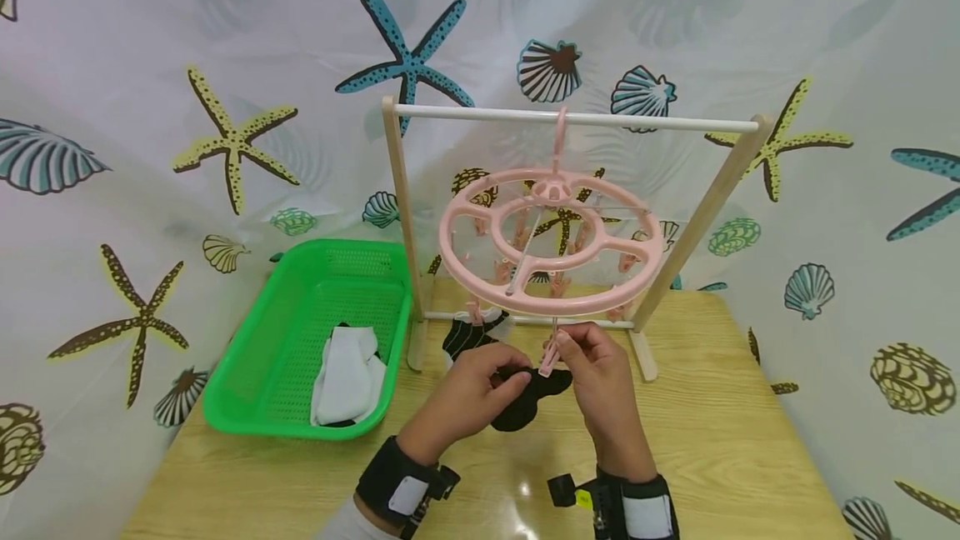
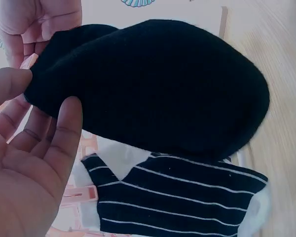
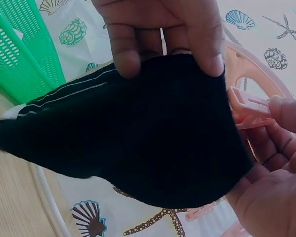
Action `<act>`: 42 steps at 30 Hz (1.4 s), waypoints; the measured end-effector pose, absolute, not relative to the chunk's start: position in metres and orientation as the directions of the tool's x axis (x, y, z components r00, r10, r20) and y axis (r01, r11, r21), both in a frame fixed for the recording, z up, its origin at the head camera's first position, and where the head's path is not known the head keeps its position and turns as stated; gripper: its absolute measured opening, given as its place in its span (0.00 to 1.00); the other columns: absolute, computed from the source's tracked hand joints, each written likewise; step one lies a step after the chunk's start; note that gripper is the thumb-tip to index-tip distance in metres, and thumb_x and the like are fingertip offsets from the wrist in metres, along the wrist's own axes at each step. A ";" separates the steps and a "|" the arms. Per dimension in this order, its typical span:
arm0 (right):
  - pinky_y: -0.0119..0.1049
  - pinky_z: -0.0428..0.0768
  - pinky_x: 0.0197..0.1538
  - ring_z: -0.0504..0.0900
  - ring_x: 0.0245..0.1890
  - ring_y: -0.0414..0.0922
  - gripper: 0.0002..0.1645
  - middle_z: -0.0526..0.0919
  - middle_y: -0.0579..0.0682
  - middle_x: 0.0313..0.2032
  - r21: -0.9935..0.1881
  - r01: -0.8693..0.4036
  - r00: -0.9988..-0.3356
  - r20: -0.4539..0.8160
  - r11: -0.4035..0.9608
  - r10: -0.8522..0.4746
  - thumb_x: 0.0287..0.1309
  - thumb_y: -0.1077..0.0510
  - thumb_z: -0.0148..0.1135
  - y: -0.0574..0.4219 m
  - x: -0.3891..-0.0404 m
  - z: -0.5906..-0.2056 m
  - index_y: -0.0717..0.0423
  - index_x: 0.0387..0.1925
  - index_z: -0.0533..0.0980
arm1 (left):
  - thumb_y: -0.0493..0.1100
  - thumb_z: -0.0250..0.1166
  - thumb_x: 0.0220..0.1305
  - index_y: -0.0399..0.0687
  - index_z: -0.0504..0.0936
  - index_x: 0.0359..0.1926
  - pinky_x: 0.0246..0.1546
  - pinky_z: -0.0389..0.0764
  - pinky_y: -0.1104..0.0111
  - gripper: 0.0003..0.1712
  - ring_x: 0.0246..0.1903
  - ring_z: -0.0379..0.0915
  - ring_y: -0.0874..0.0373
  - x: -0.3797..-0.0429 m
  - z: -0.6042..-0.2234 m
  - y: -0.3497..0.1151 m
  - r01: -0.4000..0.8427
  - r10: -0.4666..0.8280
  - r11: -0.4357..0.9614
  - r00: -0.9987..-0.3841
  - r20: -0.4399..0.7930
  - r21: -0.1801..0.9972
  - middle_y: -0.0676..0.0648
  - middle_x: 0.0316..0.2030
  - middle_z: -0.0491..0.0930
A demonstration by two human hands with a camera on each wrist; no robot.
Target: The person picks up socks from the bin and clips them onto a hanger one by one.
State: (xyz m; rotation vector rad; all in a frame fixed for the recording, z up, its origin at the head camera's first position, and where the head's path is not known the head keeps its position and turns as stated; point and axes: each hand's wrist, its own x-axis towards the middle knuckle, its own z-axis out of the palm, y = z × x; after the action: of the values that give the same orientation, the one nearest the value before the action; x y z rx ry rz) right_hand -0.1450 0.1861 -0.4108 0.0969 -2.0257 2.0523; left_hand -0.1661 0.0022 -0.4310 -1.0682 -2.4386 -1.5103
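Observation:
A black sock (image 1: 517, 413) hangs from my left hand (image 1: 476, 390), whose thumb and fingers pinch its upper edge. In the right wrist view the sock (image 3: 153, 133) spreads wide between both hands. My right hand (image 1: 603, 377) pinches a pink clothespin (image 1: 551, 357) that hangs from the round pink hanger (image 1: 570, 305). The clothespin (image 3: 251, 106) is right at the sock's edge, and some right-hand fingers touch that edge from below. Beside the left hand, a black sock with white stripes (image 2: 172, 197) hangs from another pink clip (image 2: 81, 194).
The hanger hooks over the white top bar (image 1: 480, 113) of a wooden stand (image 1: 731, 182). More pink clips dangle under its rings. On the left, a green basket (image 1: 288, 426) holds white and black socks (image 1: 348, 377). Behind the wooden table (image 1: 720, 440) hangs a shell-patterned cloth (image 1: 300, 40).

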 end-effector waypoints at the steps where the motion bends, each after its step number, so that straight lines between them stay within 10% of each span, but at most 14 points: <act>1: 0.37 0.82 0.44 0.82 0.33 0.47 0.13 0.81 0.56 0.32 -0.974 -0.225 -0.966 0.223 0.005 0.133 0.70 0.62 0.57 0.186 -0.145 -0.411 0.73 0.41 0.75 | 0.39 0.64 0.69 0.47 0.83 0.44 0.36 0.79 0.70 0.05 0.35 0.76 0.64 -0.166 -0.431 0.003 0.589 0.509 0.267 -0.758 0.407 0.763 0.52 0.39 0.81; 30: 0.35 0.81 0.40 0.80 0.36 0.41 0.11 0.79 0.53 0.37 -0.962 -0.270 -0.962 0.268 0.041 -0.055 0.70 0.67 0.55 0.194 -0.143 -0.414 0.74 0.48 0.73 | 0.40 0.63 0.69 0.48 0.83 0.43 0.36 0.81 0.67 0.05 0.37 0.78 0.61 -0.159 -0.428 0.010 0.385 0.376 0.142 -0.873 0.310 0.912 0.55 0.36 0.82; 42: 0.34 0.81 0.41 0.81 0.37 0.41 0.16 0.79 0.57 0.40 -0.963 -0.264 -0.963 0.259 0.059 -0.074 0.71 0.65 0.55 0.198 -0.146 -0.413 0.74 0.54 0.73 | 0.41 0.67 0.65 0.47 0.84 0.43 0.33 0.82 0.68 0.07 0.41 0.79 0.59 -0.162 -0.420 0.004 0.498 0.296 0.215 -0.853 0.430 0.840 0.51 0.40 0.82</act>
State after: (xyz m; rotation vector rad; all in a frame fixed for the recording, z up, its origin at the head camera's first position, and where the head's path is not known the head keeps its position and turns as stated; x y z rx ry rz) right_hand -0.1458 0.1976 -0.4129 0.3503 -2.1789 2.0332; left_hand -0.1621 0.0045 -0.4201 -0.7636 -2.3046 -1.7015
